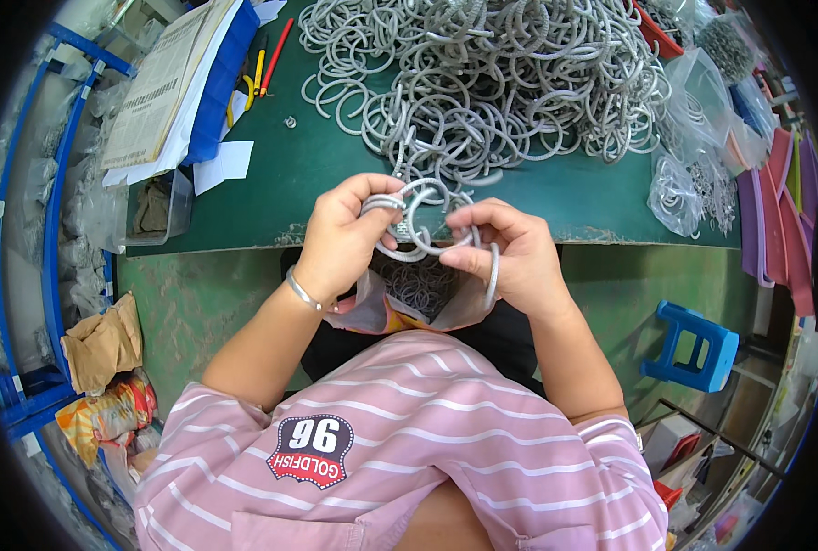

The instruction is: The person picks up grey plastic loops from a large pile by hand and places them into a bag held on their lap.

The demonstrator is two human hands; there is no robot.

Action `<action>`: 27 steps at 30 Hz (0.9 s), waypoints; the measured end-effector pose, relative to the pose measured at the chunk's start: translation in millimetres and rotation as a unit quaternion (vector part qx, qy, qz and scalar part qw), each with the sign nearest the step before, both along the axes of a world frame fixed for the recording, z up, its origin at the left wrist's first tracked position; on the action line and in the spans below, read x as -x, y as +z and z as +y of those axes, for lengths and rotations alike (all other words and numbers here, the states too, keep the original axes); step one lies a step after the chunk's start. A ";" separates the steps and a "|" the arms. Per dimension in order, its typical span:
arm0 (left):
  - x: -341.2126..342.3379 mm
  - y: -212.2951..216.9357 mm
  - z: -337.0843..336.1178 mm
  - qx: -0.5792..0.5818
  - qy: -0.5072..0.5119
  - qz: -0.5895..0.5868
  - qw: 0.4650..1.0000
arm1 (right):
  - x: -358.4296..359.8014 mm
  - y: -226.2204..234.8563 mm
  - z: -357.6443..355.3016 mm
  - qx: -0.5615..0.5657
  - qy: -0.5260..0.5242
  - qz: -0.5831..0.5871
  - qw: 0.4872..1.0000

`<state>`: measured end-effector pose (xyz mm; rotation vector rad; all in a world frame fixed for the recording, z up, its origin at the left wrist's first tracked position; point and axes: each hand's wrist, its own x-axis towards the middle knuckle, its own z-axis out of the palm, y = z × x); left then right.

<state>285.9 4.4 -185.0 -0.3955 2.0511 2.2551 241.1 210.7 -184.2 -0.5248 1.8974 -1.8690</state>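
Note:
My left hand (343, 230) is closed at the table's front edge, fingers and thumb pinching silver-grey rings (383, 201). Opposite it, my right hand (512, 253) grips another ring (415, 241) between thumb and fingers. One more ring (494, 275) hangs around the fingers of that hand. Between the hands the rings overlap; whether they are linked I cannot tell. Just beyond lies a large heap of similar grey rings (519, 73), many with a gap in the loop. Below my hands, an open bag (464, 308) on my lap holds more rings (418, 283).
The green table (271, 197) has a chipped front edge. At left are a blue bin (218, 87) with newspaper (166, 83), yellow-handled pliers (244, 96), a red pen (278, 57) and a clear tub (166, 207). Plastic bags (684, 188) lie right; a blue stool (692, 347) stands on the floor.

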 end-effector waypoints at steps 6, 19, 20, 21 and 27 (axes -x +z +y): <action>-38.9 -10.9 -6.2 0.099 -0.165 0.089 0.977 | -8.7 5.7 25.1 -0.066 0.155 -0.048 0.985; -27.6 -24.6 14.4 0.467 -0.045 0.298 0.831 | -8.4 -25.5 -17.4 -0.155 -0.035 0.415 0.896; -19.6 -21.8 15.1 0.500 -0.027 0.279 0.819 | -4.5 -26.7 -25.0 -0.192 -0.052 0.428 0.882; -14.9 -23.1 14.0 0.510 -0.032 0.266 0.817 | -1.1 -29.0 -33.0 -0.227 -0.068 0.441 0.866; -12.7 -18.3 2.9 0.515 -0.090 0.230 0.821 | 5.8 -17.7 -41.5 -0.332 -0.093 0.391 0.853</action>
